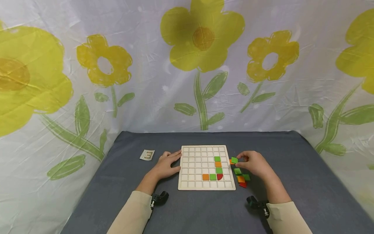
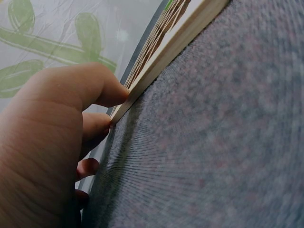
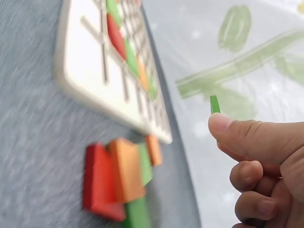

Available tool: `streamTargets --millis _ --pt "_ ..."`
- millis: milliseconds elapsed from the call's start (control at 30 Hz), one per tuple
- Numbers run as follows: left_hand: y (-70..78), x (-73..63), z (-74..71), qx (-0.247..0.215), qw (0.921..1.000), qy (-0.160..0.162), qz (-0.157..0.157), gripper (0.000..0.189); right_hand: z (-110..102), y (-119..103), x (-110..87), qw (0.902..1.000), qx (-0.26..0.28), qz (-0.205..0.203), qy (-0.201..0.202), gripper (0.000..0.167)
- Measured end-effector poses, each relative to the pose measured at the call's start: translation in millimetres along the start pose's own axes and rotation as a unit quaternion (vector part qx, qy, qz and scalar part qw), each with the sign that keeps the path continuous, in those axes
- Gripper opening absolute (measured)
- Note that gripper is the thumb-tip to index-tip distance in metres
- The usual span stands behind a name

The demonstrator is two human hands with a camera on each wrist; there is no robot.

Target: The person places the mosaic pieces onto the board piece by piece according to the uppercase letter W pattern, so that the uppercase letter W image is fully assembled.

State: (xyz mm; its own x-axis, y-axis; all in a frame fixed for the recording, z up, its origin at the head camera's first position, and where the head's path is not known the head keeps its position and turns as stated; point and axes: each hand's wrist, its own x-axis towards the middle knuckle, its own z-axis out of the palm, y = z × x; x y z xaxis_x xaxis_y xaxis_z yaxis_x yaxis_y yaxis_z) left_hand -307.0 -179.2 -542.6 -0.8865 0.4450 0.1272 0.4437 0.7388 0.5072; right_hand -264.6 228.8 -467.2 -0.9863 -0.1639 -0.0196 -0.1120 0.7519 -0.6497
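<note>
A pale wooden grid board lies on the dark cloth, carrying several coloured tiles: a column of green, orange and green, a red round-cornered tile below it, then green and orange leftward. My left hand touches the board's left edge with its fingertips and thumb, the fingers extended. Between thumb and finger, my right hand pinches a green square tile, held up just off the board's right edge. Below that hand lie loose tiles, among them a green one, an orange one and a red one.
A small card printed with a grid pattern lies left of the board. Dark grey cloth covers the table, and a hanging sheet with yellow flowers stands behind and at both sides.
</note>
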Motion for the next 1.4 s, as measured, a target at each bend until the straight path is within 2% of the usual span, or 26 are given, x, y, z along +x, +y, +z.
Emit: streamTargets --millis 300,700,900,1167,1400 --pt "-0.9 -1.4 -3.9 0.002 1.0000 -0.001 0.005 0.065 0.1 -34.9 -0.3 0.9989 -0.001 -0.047 -0.002 0.022" --pt "-0.4 -2.2 -2.8 0.005 0.9999 -0.005 0.011 0.065 27.2 -63.2 13.9 0.9960 -0.022 -0.074 -0.044 0.020" --pt "-0.5 -2.1 -1.5 0.002 0.9999 -0.010 0.006 0.064 43.8 -69.2 19.5 0.9942 -0.045 -0.068 -0.070 0.020" --pt "-1.0 -2.6 -1.7 0.006 0.9999 -0.012 0.001 0.064 64.9 -76.1 26.7 0.9935 -0.049 -0.064 -0.081 0.018" --pt "1.4 -1.7 -2.4 0.006 0.9999 -0.012 -0.007 0.065 73.0 -81.5 31.5 0.9902 -0.081 -0.048 -0.104 0.019"
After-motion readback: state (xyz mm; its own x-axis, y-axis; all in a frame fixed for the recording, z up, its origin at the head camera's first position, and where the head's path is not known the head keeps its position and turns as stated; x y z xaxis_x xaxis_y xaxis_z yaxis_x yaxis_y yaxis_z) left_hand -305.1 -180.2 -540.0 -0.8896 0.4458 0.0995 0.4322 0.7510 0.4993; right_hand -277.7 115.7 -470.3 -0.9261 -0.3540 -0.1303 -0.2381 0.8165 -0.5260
